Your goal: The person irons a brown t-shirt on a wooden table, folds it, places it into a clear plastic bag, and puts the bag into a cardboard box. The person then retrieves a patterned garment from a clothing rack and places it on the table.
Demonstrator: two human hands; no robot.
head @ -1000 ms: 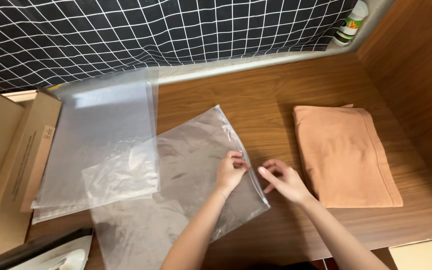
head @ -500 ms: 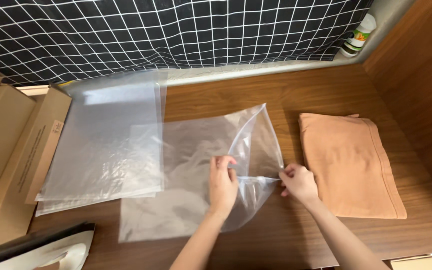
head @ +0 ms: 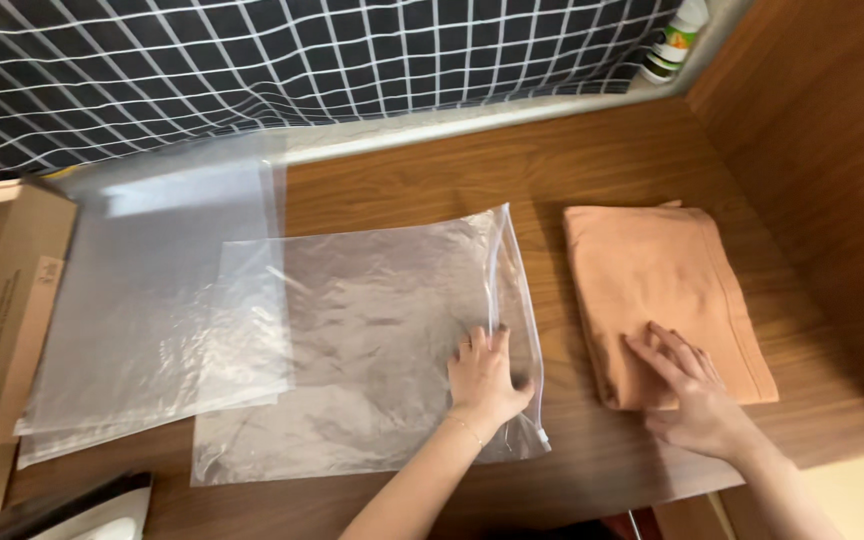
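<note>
2 hands, fingers spread flat: left hand [head: 485, 378] on clear bag [head: 372, 340], right hand [head: 690, 385] on folded cloth [head: 657, 285].

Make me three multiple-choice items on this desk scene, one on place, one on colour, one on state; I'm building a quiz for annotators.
1. Where does the folded orange cloth lie relative to the clear zip-top plastic bag?
A. To its right
B. Inside it
C. To its left

2. What colour is the grid-patterned fabric behind the wooden desk?
A. Red with yellow lines
B. Black with white lines
C. Plain green

3. How does the left hand sit?
A. Raised in the air
B. Gripping the cloth
C. Flat on the bag

Answers:
1 A: the cloth lies beyond the bag's zip edge, under the right hand.
2 B: white lines cross dark fabric.
3 C: palm and fingers press the plastic.
</note>
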